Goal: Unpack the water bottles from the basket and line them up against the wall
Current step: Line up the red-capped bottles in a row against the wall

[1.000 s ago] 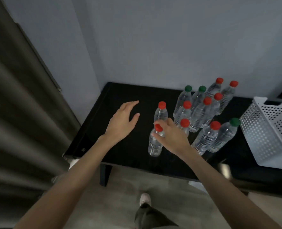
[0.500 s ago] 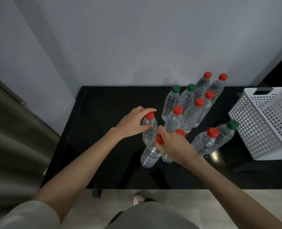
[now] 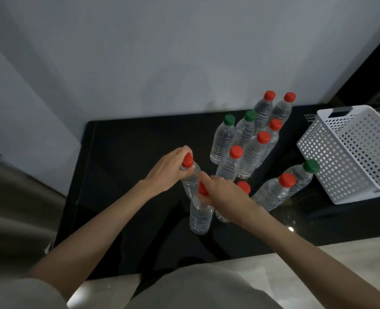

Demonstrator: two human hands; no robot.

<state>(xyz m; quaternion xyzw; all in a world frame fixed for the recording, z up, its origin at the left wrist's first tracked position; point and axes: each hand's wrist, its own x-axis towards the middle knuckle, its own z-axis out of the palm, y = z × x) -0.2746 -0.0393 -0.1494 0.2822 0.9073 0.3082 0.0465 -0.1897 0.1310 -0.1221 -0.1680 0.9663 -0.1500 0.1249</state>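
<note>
While our left hand [image 3: 169, 169] curls round the red cap and neck of one water bottle [image 3: 191, 182], our right hand [image 3: 222, 192] pinches the top of another bottle [image 3: 200, 216] just in front of it. Both bottles stand on the black table [image 3: 128, 152]. Ten more bottles [image 3: 251, 152], red or green caps, cluster between our hands and the white perforated basket [image 3: 349, 152] on the right, and we can't tell what's inside it. Only the back pair [image 3: 262, 111] stands close to the grey wall [image 3: 184, 63]. A grey curtain [image 3: 17, 208] hangs on the left.
</note>
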